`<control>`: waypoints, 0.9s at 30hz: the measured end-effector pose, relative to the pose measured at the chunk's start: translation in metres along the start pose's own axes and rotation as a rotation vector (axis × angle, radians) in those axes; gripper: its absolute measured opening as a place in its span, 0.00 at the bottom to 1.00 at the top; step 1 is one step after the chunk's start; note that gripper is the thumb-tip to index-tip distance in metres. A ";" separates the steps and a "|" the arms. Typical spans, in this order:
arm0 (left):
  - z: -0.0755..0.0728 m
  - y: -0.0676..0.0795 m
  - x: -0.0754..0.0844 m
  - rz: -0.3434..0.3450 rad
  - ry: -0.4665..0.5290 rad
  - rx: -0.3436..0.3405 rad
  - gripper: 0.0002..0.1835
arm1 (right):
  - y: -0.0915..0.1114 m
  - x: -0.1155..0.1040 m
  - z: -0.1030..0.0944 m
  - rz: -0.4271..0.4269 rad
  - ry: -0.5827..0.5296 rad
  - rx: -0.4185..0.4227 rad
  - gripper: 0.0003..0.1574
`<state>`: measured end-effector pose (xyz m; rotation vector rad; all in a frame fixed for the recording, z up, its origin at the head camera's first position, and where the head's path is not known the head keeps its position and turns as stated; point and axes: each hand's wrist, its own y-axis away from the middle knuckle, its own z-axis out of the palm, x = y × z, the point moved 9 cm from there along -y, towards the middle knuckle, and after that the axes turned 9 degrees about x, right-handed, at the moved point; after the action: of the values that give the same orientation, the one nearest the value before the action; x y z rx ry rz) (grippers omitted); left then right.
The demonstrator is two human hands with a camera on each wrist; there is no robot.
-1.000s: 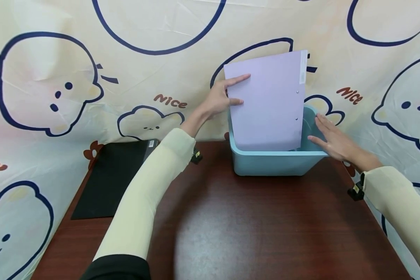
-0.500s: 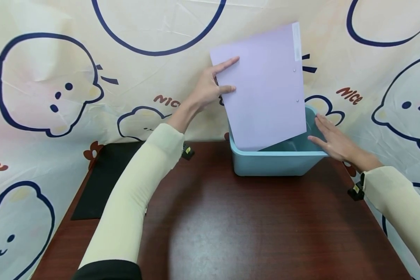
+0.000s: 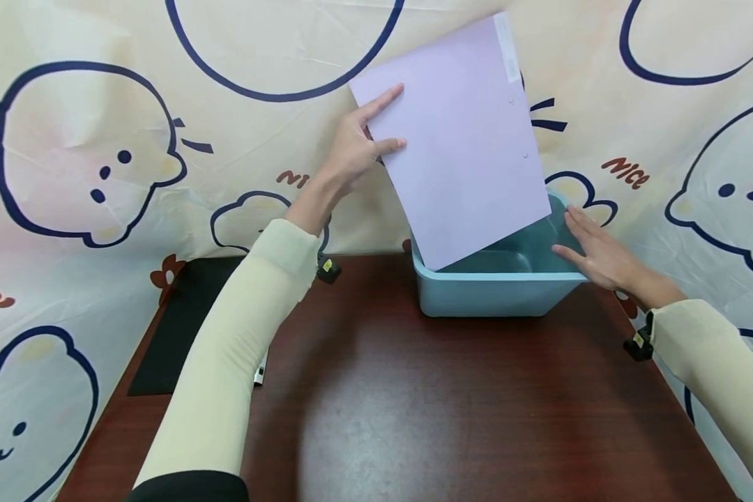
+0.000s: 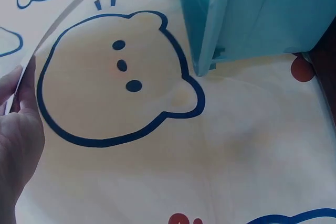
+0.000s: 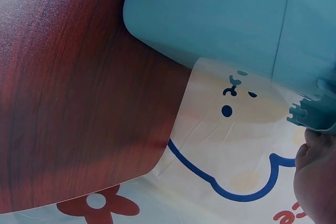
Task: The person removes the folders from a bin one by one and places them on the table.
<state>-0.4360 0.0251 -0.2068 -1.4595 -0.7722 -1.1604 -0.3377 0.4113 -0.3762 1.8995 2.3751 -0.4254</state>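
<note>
A lavender file folder (image 3: pixel 452 146), with a pale label strip and two rivets by its right edge, stands tilted above the light-blue bin (image 3: pixel 483 296). Its lower left corner is still at the bin's front rim. My left hand (image 3: pixel 354 143) holds its left edge, thumb and index finger flat on the near face; the other fingers are hidden behind it. In the left wrist view, a thin edge of the folder runs up from the hand (image 4: pixel 21 129). My right hand (image 3: pixel 602 254) rests on the bin's right rim with straight fingers.
On the dark wooden table (image 3: pixel 401 418) at left lies a black folder (image 3: pixel 191 300), partly covered by my left sleeve. A patterned cloth (image 3: pixel 326 42) hangs behind and beside the table. Cameras are strapped at both wrists.
My left hand has raised the folder up and to the left, tilting it; its right lower corner has swung up out of the bin. My right hand and the bin have stayed put.
</note>
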 end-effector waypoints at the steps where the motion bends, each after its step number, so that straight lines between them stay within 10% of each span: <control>1: -0.003 -0.002 -0.001 -0.011 0.027 0.012 0.43 | 0.000 0.000 0.000 0.000 -0.001 0.000 0.51; 10: -0.022 -0.002 0.002 -0.106 0.290 0.031 0.41 | -0.003 0.000 0.000 -0.014 -0.016 0.023 0.51; 27: -0.064 0.025 0.011 -0.126 0.254 -0.069 0.42 | 0.000 0.000 -0.001 -0.017 -0.012 0.017 0.51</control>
<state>-0.4260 -0.0436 -0.2075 -1.3013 -0.6592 -1.4499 -0.3370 0.4113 -0.3749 1.8796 2.3892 -0.4577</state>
